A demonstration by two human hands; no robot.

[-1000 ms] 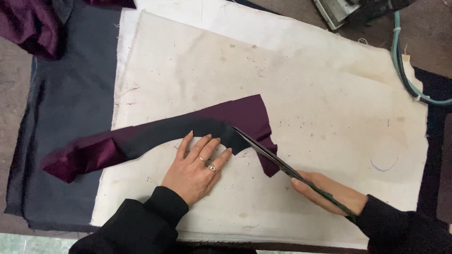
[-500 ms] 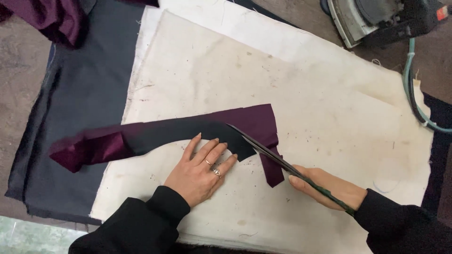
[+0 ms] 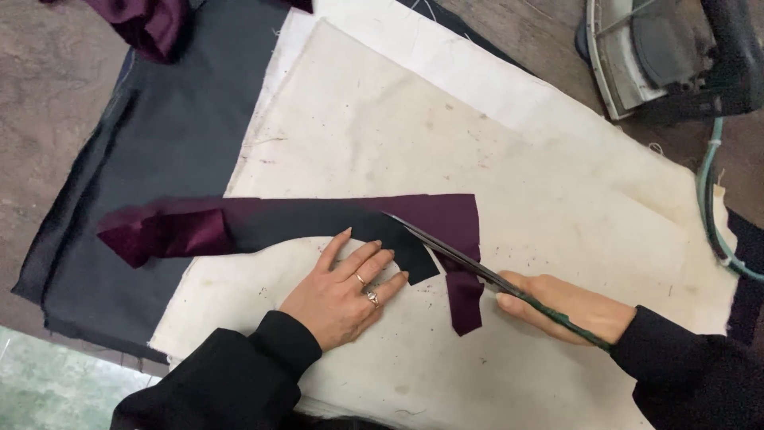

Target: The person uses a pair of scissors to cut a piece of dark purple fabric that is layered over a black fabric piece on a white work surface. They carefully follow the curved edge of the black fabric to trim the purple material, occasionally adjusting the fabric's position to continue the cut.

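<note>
Since a second ago the scissors have chewed further along the plum fabric strip, and a narrow offcut now dangles down from the right end, nearly cut loose. Left hand has shuffled a bit too, staying close behind the blades.

Nearest to me, the left hand lies flat and spread, fingers splayed wide, not gripping anything, just pressing the lower edge of the strip down on the stained cream cloth. There are rings on two fingers. The right hand is closed tight around the scissor handles, blades partly open, tips buried in the fabric right beside the left fingertips.

That's what makes me wince, honestly. Those fingertips sit very near the cutting line, so if the pressing hand slides forward or the blades close a touch wide, there could be a nick. The strip also looks slippery and satiny, and its far left end is bunched up on the dark navy cloth, so it could pull or skew and the curve would come out wonky.

Further back, the cream cloth covers most of the counter, with the navy layer poking out underneath on the left. More plum fabric is heaped at the top left corner, and an iron with a greenish cord sits at the top right.
</note>
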